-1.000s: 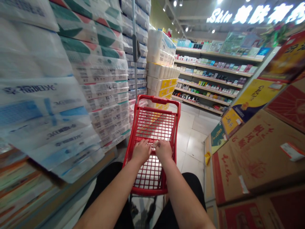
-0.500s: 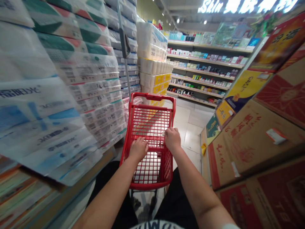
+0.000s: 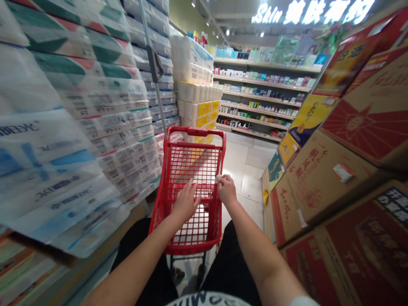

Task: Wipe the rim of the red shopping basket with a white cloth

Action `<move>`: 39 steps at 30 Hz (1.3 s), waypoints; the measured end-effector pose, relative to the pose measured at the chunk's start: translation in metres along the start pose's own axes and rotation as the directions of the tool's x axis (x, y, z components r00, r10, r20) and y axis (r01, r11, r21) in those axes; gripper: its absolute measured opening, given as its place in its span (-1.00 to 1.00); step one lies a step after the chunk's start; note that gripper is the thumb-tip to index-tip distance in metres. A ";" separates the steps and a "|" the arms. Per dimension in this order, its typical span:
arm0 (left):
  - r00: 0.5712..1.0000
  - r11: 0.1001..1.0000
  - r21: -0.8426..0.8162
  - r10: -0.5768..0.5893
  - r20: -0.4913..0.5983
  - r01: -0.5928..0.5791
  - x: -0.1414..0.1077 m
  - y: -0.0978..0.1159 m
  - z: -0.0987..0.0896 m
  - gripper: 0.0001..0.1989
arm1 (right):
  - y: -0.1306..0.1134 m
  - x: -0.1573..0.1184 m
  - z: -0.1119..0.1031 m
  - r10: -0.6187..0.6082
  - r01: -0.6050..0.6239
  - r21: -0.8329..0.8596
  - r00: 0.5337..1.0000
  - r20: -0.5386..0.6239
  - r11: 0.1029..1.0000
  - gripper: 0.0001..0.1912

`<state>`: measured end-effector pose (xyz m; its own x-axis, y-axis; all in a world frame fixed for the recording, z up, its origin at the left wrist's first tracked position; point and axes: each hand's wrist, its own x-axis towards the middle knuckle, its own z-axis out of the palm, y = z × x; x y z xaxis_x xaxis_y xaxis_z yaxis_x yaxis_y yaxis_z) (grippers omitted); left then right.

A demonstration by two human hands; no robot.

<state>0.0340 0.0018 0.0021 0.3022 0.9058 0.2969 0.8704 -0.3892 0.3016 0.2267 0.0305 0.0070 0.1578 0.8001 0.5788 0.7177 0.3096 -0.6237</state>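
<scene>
A red shopping cart (image 3: pixel 158 193) with a mesh basket stands right in front of me, between my arms. Over the left part of its basket hovers my left hand (image 3: pixel 186 200), fingers spread and nothing in them. At the basket's right side is my right hand (image 3: pixel 227 190), its fingers closed on a small whitish thing (image 3: pixel 218 178) that is too small to name. The basket's mesh floor shows through, with the tiled floor beneath it.
Stacked tissue packs (image 3: pixel 121 123) rise on the left, with a grey metal pole (image 3: pixel 161 106) before them. Toilet roll packs (image 3: pixel 194 91) stand beyond. Cardboard boxes (image 3: pixel 314 182) are piled on the right. Shelves of small goods (image 3: pixel 261 95) lie ahead across a tiled floor (image 3: pixel 250 178).
The cart and surroundings have shifted left in view. My left hand has lifted a little, with its fingers spread wider. The small whitish thing shows more clearly at my right fingertips.
</scene>
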 end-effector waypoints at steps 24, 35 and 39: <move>0.917 0.970 -0.007 0.230 0.327 -0.241 -0.054 0.024 -0.018 -0.28 | -0.005 -0.014 -0.005 0.017 -0.016 -0.090 1.000 0.015 0.996 -0.77; 0.970 0.995 0.046 -0.092 0.225 0.083 -0.011 0.019 -0.011 -0.51 | -0.030 -0.038 0.014 -0.065 0.065 0.015 0.997 0.039 0.998 -0.73; 0.976 0.970 0.225 -0.133 0.171 0.093 -0.006 -0.003 -0.013 -0.45 | -0.032 -0.050 0.022 -0.210 0.208 0.045 0.976 0.064 0.977 -0.59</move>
<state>0.0240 -0.0047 0.0112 0.2455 0.9647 0.0948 0.9598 -0.2557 0.1162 0.1805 -0.0079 -0.0137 -0.0403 0.7480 0.6624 0.7033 0.4922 -0.5130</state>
